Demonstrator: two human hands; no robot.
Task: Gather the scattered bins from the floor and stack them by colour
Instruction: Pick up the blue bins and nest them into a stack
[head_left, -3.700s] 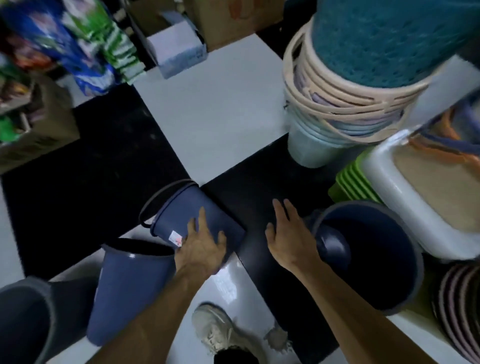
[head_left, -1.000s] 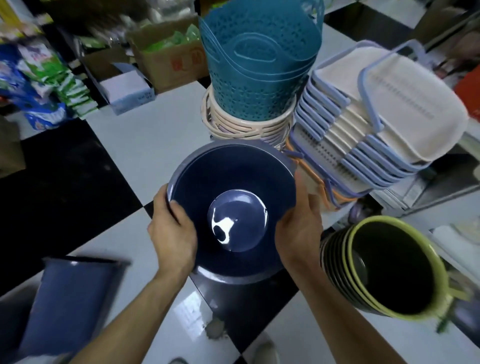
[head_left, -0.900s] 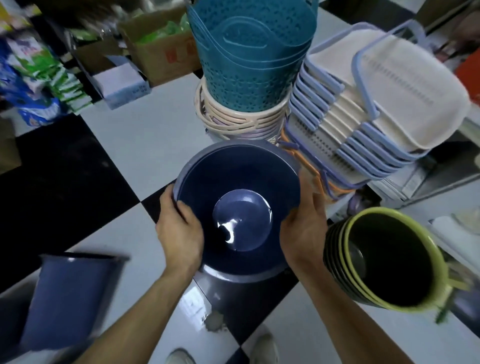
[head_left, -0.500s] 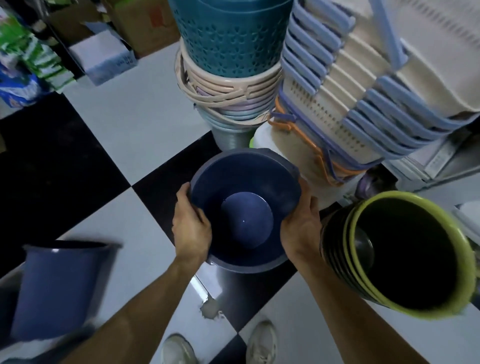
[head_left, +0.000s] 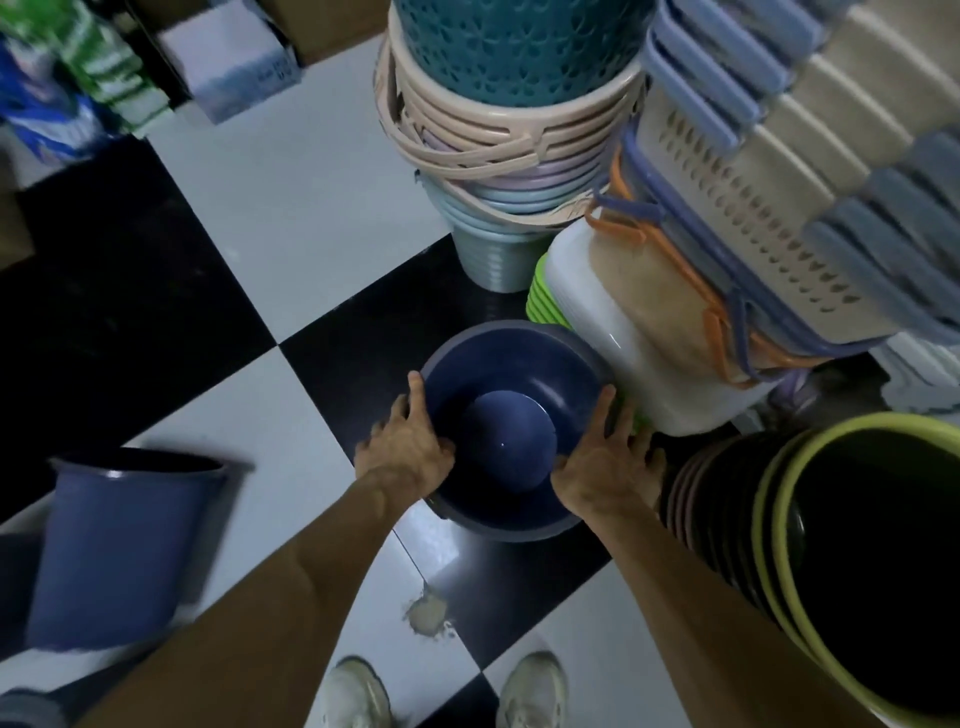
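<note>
Plastic stacks: a tower of beige-handled buckets (head_left: 511, 140) topped by a teal perforated basket (head_left: 514, 47), and slanted beige laundry baskets with lavender rims (head_left: 789, 171), crowd the far and right side
Green-rimmed bins: a nested stack (head_left: 852, 561) lying on its side at near right, its mouth towards the camera
Spare bin: a loose blue bin (head_left: 119, 551) stands on the floor at left, well apart from the rest
Navy bin: the navy bin (head_left: 511, 431) is upright with its mouth up, low over a black tile, just beside a white container (head_left: 628, 332); a second base seems to show inside it, so it may be nested bins (I cannot be sure)
Hands: left hand (head_left: 410, 449) and right hand (head_left: 605, 457) grip opposite sides of its rim, thumbs inside and fingers outside
Handling: I judge it light, stiff, smooth plastic, a little slippery; the rolled rim is the sure hold
Room: tight at right and beyond; the open checkered floor (head_left: 291, 197) lies to the left
</note>
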